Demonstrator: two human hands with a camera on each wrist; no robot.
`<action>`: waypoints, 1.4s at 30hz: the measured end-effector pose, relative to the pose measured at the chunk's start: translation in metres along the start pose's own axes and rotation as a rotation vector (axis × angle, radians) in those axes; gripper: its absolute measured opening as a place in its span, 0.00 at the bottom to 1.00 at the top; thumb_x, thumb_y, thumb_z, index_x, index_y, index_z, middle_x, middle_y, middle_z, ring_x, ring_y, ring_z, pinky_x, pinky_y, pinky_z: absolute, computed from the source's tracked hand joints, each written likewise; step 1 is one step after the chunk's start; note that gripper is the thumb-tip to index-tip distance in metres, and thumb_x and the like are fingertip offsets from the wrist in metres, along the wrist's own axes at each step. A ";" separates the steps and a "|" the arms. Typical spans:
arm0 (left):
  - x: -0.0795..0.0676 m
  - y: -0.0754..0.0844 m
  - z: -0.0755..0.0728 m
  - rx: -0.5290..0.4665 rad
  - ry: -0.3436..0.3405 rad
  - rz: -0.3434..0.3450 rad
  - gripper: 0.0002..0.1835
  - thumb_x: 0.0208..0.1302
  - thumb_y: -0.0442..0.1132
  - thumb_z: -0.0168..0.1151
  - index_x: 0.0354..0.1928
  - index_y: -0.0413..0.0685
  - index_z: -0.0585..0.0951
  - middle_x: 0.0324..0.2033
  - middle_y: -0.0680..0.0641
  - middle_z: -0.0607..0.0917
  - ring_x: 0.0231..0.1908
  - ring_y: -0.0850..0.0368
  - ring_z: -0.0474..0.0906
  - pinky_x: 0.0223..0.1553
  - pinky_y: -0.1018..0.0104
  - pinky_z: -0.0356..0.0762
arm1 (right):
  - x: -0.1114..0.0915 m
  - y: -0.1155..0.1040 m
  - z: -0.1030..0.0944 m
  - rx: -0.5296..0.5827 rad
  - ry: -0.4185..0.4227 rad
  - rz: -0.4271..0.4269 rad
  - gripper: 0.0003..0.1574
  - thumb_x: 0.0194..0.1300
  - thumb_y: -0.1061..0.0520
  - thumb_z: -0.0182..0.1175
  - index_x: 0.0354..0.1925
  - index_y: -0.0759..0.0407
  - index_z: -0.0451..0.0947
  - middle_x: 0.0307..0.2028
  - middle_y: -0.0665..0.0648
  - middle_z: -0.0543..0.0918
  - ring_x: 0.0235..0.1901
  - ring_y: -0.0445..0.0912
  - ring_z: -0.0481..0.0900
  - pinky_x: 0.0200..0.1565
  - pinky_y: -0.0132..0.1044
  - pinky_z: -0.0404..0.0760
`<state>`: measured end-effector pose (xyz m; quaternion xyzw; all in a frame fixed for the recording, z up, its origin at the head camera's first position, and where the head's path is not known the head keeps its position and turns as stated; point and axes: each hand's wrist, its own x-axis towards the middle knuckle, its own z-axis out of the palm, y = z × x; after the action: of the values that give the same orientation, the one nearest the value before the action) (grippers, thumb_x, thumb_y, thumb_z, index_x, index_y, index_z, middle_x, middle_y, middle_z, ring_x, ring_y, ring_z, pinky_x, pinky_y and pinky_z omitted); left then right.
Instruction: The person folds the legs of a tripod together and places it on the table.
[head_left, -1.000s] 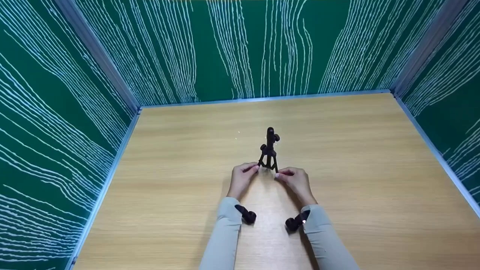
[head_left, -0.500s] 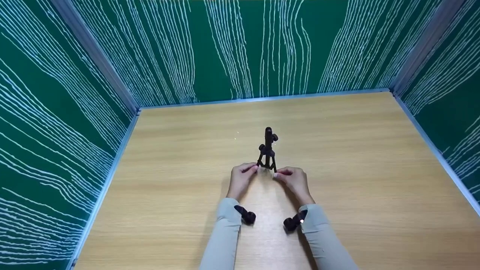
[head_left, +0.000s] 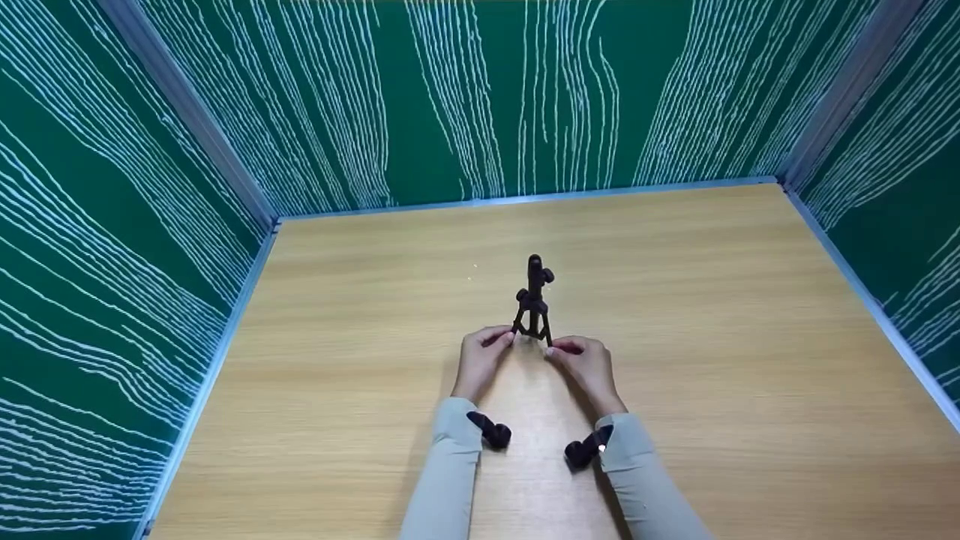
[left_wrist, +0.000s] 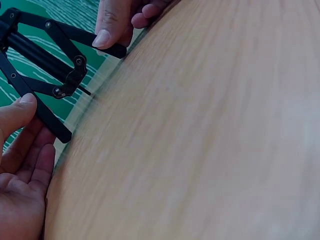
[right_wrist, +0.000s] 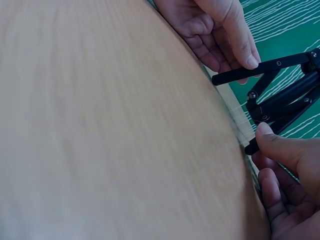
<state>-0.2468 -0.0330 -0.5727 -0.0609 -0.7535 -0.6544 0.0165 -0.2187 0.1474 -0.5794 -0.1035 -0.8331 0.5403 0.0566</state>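
Observation:
A small black tripod (head_left: 534, 289) stands upright near the middle of the wooden table, its legs partly spread. My left hand (head_left: 480, 361) pinches one leg near its foot between thumb and fingers. On the other side, my right hand (head_left: 590, 369) pinches a second leg low down. In the left wrist view the tripod's hinged braces and centre column (left_wrist: 42, 57) show between the two held legs. The right wrist view has the same tripod (right_wrist: 282, 102), with a thumb on each leg. Two round knobs stick out from its upper part in the head view.
The wooden table (head_left: 337, 300) is bounded at the back and sides by green panels (head_left: 420, 112) with white wavy lines. Grey metal strips (head_left: 525, 199) run along the table's edges. A black wrist camera (head_left: 495, 433) sits on the left sleeve, another (head_left: 585, 450) on the right.
Both hands keep their pinch on the tripod's legs. Tripod and hands appear slightly farther left in the head view, as the view itself shifts a little.

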 end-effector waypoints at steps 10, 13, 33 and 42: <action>0.007 -0.019 0.001 -0.026 0.001 -0.023 0.11 0.60 0.34 0.65 0.44 0.38 0.85 0.41 0.41 0.87 0.44 0.55 0.82 0.51 0.69 0.78 | -0.001 0.001 0.002 -0.010 0.014 -0.004 0.10 0.53 0.58 0.72 0.35 0.60 0.87 0.37 0.59 0.88 0.40 0.50 0.84 0.47 0.39 0.78; 0.004 -0.013 0.000 -0.026 -0.002 -0.015 0.11 0.61 0.34 0.64 0.44 0.36 0.85 0.41 0.40 0.86 0.44 0.52 0.82 0.51 0.68 0.78 | -0.001 0.002 0.002 0.005 0.007 -0.002 0.11 0.52 0.58 0.72 0.35 0.60 0.87 0.37 0.59 0.88 0.40 0.50 0.84 0.48 0.38 0.78; -0.006 0.018 -0.002 0.012 0.017 0.057 0.10 0.62 0.29 0.61 0.43 0.31 0.84 0.40 0.36 0.85 0.45 0.46 0.81 0.48 0.71 0.78 | -0.006 0.000 0.001 -0.005 -0.050 0.007 0.12 0.50 0.56 0.74 0.35 0.58 0.86 0.35 0.57 0.88 0.37 0.47 0.84 0.47 0.39 0.78; -0.005 0.019 -0.002 0.019 0.025 0.054 0.10 0.61 0.28 0.61 0.43 0.30 0.84 0.38 0.34 0.83 0.42 0.51 0.79 0.46 0.73 0.78 | -0.006 0.001 0.002 -0.006 -0.089 0.017 0.13 0.48 0.57 0.74 0.35 0.58 0.86 0.34 0.56 0.88 0.37 0.48 0.84 0.50 0.42 0.78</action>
<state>-0.2401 -0.0325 -0.5545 -0.0729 -0.7574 -0.6473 0.0441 -0.2137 0.1443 -0.5810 -0.0865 -0.8357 0.5422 0.0147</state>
